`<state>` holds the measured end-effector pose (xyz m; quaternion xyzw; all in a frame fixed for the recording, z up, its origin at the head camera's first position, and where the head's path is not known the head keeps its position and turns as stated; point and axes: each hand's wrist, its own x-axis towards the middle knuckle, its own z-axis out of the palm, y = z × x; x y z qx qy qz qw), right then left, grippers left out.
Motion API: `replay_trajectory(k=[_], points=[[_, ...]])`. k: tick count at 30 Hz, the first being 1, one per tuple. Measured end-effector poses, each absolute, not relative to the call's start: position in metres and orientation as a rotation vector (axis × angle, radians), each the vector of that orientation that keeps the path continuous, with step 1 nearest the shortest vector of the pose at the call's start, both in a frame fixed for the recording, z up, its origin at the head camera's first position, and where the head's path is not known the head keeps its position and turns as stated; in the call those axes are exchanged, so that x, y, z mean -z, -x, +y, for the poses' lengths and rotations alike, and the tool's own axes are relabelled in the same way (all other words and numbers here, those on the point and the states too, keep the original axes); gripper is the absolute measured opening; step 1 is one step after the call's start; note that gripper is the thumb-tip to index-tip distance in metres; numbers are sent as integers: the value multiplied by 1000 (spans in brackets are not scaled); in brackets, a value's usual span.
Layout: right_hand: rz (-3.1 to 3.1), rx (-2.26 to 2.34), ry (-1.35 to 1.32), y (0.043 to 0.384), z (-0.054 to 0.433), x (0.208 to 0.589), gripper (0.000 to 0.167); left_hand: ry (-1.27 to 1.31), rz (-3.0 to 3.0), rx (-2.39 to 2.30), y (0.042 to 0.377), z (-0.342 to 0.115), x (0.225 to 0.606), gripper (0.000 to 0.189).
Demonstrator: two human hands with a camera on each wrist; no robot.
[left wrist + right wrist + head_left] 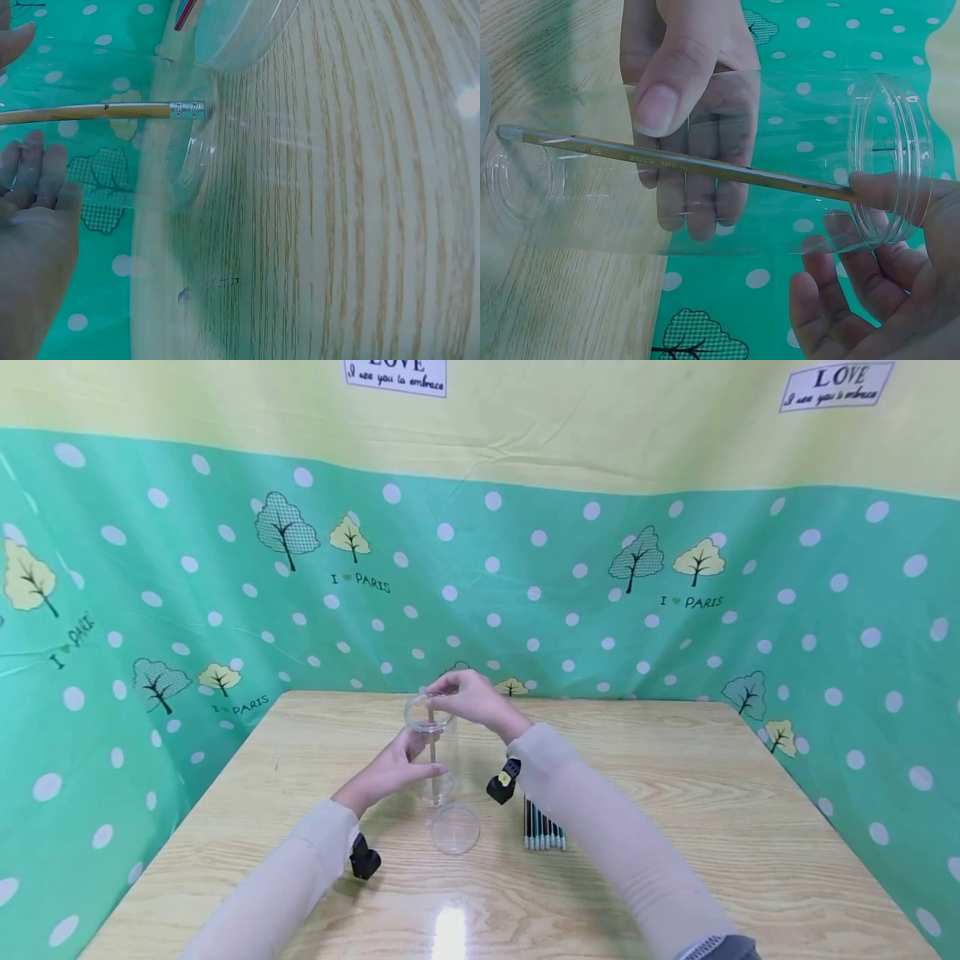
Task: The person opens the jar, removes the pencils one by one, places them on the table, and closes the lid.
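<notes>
A clear plastic jar [449, 750] stands upright on the table, its ringed mouth [892, 157] at the top. My left hand [393, 767] grips the jar from the left, thumb in front and fingers behind the wall. Inside the jar is a yellowish-brown pencil [697, 163], slightly tilted, its metal-banded end [187, 110] down near the jar's bottom. With thumb and finger at the mouth, my right hand [480, 700] pinches the pencil's upper end. That end is mostly hidden by the thumb.
A round clear lid [455, 828] lies on the wooden table [675, 793] in front of the jar. Several dark pencils [543, 828] lie in a row to the right, partly under my right forearm. A patterned green and yellow cloth [525, 552] hangs behind and at both sides.
</notes>
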<state>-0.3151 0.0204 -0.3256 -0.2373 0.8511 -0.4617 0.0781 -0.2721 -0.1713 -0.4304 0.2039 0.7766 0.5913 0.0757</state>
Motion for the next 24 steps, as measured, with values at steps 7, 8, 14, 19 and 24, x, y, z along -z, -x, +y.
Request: replay_trajectory(k=[7,8,14,19,24], points=[[2566,1368,730,313,22,323,22,-631,2337,-1766,273,-172,430,73],[2566,1365,728,312,22,323,22,-633,2335,-1766,273,-172,430,73],[2542,1369,749,312,24,324,26,-644,2329,-1773,273,-172,431,73],[2538,1382,770,314,26,326,24,-642,2325,-1781,274,-172,432,73],[2549,1406,776,315,27,325,22,-652,2315,-1794,273,-171,431,76]])
